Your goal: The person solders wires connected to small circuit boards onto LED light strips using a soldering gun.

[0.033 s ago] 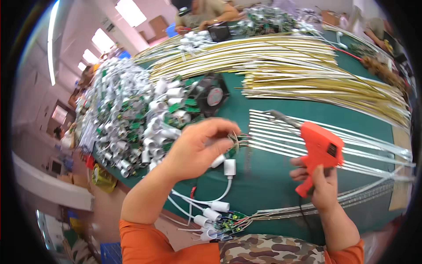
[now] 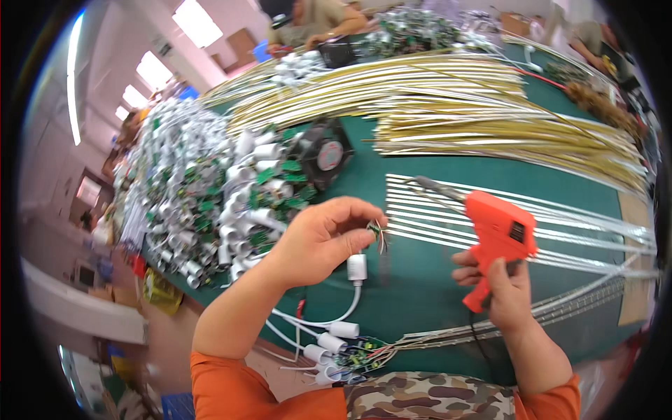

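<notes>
Between the thumb and fingers of my left hand is a small green circuit board with thin wires hanging from it; the fingers partly hide it. A white cylindrical cap with a white cable sits just below that hand. My right hand is wrapped round the handle of a red soldering gun, whose tip points left. Under and beyond the gun lies a row of thin white strips, their left ends lined up close to the circuit board.
A large heap of white caps and green boards covers the table's left side, beside a black fan. Long yellow-and-white strips lie across the back. Several wired caps rest at the near edge. Another person sits at the far side.
My left hand has shifted slightly, and the wires that pointed right toward the strips now hang downward. The whole view has moved a little; the soldering gun stays in my right hand.
</notes>
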A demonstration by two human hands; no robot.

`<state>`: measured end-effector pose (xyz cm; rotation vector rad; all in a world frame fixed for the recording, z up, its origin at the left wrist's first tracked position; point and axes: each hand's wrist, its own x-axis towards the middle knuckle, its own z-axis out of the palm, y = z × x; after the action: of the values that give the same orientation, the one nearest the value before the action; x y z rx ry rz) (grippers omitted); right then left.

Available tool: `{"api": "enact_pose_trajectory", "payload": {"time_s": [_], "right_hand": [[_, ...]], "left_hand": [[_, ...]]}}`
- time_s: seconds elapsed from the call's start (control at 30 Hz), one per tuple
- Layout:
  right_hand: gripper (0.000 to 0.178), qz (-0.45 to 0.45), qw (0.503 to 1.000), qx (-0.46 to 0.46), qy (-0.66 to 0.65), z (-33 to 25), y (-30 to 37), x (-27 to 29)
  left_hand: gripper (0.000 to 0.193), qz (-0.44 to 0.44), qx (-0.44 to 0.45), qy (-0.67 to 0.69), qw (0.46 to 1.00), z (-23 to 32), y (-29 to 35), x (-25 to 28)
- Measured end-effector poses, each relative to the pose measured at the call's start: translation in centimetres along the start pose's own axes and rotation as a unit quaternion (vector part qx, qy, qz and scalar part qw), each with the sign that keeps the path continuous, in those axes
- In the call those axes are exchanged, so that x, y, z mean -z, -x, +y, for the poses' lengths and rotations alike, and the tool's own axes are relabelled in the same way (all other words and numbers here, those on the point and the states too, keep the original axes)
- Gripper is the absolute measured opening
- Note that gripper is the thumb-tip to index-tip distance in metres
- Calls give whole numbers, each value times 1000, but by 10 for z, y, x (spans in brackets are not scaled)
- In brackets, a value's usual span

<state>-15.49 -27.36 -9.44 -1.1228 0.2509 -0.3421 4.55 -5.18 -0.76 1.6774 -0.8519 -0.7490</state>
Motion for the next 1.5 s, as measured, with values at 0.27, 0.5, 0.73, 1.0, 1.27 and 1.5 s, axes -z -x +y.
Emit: {"api": "enact_pose_trajectory", "payload": {"time_s": [0.27, 0.5, 0.73, 1.0, 1.27, 1.5], "right_hand": [[71, -4, 990, 56, 126, 19, -6, -8], [83, 54, 971, 78, 218, 20, -3, -14], [47, 21, 989, -16, 148, 3, -7, -10], [11, 58, 993, -13, 105, 3, -10, -12], [13, 66, 989, -33, 124, -1, -9, -7], [17, 55, 991, 2, 120, 2, -6, -9]], "left_hand": [[23, -80, 60, 193, 976, -40, -41, -66], [21, -48, -100, 36, 993, -46, -45, -93], [27, -94, -246, -186, 947, -43, -41, -85], [21, -38, -399, -422, 813, -43, -31, -93], [7, -16, 134, 21, 991, -41, -47, -33], [10, 21, -15, -383, 923, 9, -67, 38]]}}
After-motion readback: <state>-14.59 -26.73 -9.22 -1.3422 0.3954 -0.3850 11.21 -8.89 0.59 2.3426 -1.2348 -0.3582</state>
